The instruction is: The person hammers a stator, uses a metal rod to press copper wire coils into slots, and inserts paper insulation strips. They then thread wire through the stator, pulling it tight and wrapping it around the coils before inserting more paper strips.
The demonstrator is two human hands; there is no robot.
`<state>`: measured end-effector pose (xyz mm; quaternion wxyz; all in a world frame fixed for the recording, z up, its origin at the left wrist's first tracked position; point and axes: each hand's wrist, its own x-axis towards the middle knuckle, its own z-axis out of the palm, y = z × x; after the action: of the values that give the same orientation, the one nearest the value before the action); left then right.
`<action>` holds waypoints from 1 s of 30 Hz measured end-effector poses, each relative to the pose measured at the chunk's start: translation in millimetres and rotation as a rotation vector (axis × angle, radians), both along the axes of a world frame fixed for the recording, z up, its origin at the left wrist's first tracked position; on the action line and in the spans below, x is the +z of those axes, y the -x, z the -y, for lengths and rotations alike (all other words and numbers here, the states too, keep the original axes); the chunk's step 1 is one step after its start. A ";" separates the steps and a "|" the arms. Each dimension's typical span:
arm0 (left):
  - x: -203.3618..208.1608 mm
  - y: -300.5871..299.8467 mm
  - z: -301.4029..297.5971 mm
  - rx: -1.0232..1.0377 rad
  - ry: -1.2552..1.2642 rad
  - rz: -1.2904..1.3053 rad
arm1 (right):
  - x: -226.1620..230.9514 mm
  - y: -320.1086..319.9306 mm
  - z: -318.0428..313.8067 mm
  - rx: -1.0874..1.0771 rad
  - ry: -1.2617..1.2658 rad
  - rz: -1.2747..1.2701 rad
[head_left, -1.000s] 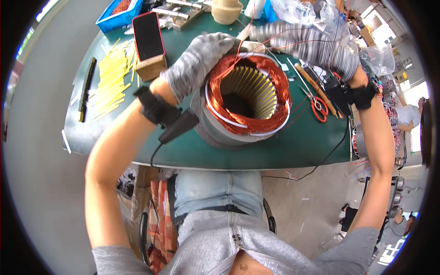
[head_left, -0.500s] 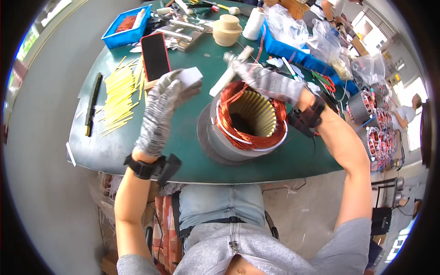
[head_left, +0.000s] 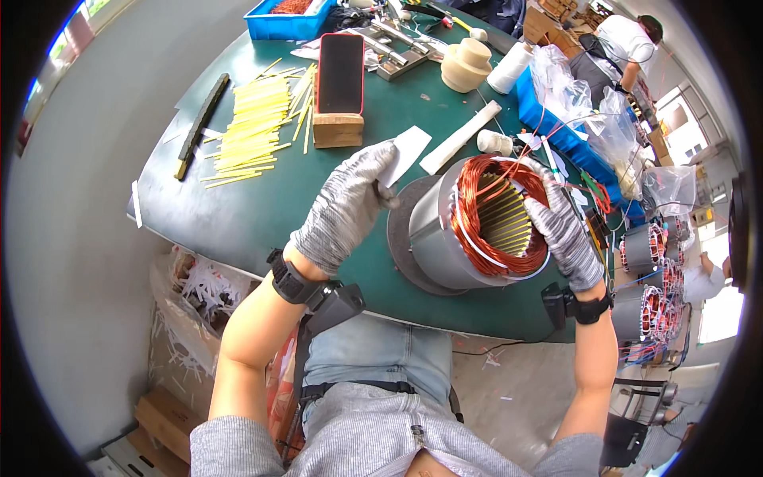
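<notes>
A small white sheet [head_left: 411, 151], which looks like insulating paper, is pinched in my gloved left hand [head_left: 343, 205], left of the stator. The motor stator [head_left: 439, 226] has a grey body, a thick ring of copper windings and yellow slot liners inside. It leans, with its opening turned toward my right side, over a dark round base [head_left: 404, 213]. My gloved right hand [head_left: 566, 230] grips the right edge of the copper windings, thumb near the opening. Orange lead wires cross the top of the coil. Part of the right fingers blends with the wires.
Yellow strips [head_left: 253, 127] lie left of a phone [head_left: 341, 73] propped on a wooden block [head_left: 338, 130]. A dark bar [head_left: 202, 126], a white stick [head_left: 461, 137], a thread spool [head_left: 509, 67] and a blue bin [head_left: 548, 135] surround the work. Another person [head_left: 624, 44] stands at far right.
My right hand has come from the white stick behind the stator to the right edge of its windings. My left hand has moved closer to the stator with the white sheet. The view has shifted.
</notes>
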<state>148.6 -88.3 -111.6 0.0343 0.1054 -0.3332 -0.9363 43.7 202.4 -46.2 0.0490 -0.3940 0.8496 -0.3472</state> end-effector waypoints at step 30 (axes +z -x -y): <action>-28.1 -62.3 -112.0 0.573 1.411 -0.659 | 3.6 52.0 37.7 0.283 0.228 0.501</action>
<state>210.9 23.7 -139.7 0.4252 -0.1397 -0.7755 -0.4453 -8.3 164.7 -42.6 0.2601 -0.4138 0.7032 -0.5163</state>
